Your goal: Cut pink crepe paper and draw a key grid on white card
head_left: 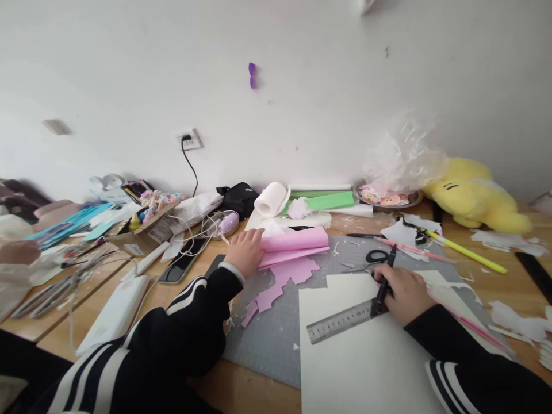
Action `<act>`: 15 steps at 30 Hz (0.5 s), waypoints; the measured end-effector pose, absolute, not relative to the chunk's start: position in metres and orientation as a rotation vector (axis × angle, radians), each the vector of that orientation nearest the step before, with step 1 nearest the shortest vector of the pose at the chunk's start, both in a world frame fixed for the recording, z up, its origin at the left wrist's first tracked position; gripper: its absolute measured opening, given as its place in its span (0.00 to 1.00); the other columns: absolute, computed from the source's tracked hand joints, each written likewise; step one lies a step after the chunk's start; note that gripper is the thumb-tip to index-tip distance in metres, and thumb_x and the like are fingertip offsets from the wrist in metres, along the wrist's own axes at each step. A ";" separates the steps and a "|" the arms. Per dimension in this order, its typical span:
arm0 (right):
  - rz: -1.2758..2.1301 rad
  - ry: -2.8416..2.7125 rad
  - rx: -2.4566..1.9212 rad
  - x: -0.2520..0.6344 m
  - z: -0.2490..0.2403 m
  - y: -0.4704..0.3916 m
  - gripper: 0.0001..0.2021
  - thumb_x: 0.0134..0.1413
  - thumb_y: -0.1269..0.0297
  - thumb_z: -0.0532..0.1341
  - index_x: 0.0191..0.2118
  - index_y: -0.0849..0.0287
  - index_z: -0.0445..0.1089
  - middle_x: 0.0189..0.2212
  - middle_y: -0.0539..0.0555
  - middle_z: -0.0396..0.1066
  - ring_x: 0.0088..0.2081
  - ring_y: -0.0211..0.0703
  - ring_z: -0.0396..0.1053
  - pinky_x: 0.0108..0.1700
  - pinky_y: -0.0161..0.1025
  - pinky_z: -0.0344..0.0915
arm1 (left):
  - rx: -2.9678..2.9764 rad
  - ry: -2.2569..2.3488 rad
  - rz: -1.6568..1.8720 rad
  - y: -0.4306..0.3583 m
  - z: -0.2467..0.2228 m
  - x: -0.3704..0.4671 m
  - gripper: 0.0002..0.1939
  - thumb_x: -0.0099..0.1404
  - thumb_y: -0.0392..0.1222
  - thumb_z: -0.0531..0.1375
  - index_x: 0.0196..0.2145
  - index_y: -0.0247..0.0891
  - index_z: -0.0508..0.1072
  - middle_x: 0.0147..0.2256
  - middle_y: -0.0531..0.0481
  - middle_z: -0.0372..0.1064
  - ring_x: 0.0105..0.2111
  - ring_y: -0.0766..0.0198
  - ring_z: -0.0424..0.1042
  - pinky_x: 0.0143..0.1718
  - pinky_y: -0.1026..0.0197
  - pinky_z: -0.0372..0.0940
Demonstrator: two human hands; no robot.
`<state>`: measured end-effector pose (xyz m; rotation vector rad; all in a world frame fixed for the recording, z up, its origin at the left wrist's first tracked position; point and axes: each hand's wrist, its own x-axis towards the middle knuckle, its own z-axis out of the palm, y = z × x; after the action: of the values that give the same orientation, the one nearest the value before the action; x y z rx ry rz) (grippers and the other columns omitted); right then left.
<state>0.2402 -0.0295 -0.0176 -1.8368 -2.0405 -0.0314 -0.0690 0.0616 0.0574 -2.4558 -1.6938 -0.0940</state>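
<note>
In our right hand [409, 294], the grip pinches a black pen [382, 292] at the right end of a metal ruler [334, 325] on the white sheet [357, 374]. Our left hand [244, 253] touches the rolled pink paper's [297, 239] left end, near the gray mat's [263, 348] far edge; we cannot tell whether its grip pinches. Scissors [376, 256] lie just beyond the pen.

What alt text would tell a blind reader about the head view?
A person's right hand holds a black pen-like tool by a silver metal ruler on white paper; the left hand touches a rolled pink sheet. Nearby are a grey flat mat and a yellow plush toy.
</note>
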 end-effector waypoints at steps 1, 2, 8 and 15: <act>-0.036 -2.032 -1.808 0.238 -0.017 -0.031 0.11 0.41 0.78 0.49 0.31 0.58 0.62 0.29 0.54 0.69 0.35 0.47 0.66 0.39 0.43 0.53 | -2.501 -1.654 -0.111 0.056 0.059 -0.066 0.20 0.60 0.35 0.49 0.51 0.30 0.57 0.50 0.36 0.58 0.50 0.50 0.57 0.49 0.49 0.52; -0.024 -2.027 -1.767 0.236 -0.016 -0.032 0.10 0.42 0.77 0.49 0.31 0.58 0.62 0.28 0.53 0.69 0.34 0.47 0.66 0.39 0.44 0.53 | -2.559 -1.602 -0.122 0.049 0.060 -0.062 0.19 0.61 0.36 0.49 0.50 0.32 0.58 0.51 0.39 0.58 0.50 0.52 0.57 0.50 0.52 0.51; 0.241 -2.139 -1.538 0.224 -0.013 -0.037 0.07 0.41 0.69 0.60 0.29 0.57 0.61 0.28 0.51 0.68 0.33 0.44 0.65 0.41 0.43 0.53 | -2.979 -1.217 -0.019 -0.013 0.048 -0.018 0.09 0.62 0.44 0.52 0.40 0.42 0.66 0.40 0.53 0.67 0.40 0.62 0.65 0.42 0.61 0.60; 0.356 -2.204 -1.501 0.214 -0.010 -0.041 0.13 0.34 0.68 0.67 0.28 0.59 0.62 0.27 0.51 0.68 0.32 0.43 0.63 0.39 0.41 0.54 | -3.005 -1.640 0.244 -0.049 0.029 0.028 0.12 0.60 0.45 0.55 0.39 0.37 0.65 0.40 0.46 0.65 0.39 0.55 0.68 0.32 0.58 0.65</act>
<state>0.2139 -0.0411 -0.0096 -1.5008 -2.2045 0.3557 0.0275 -0.0493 0.0292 -3.0054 -1.6396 0.2444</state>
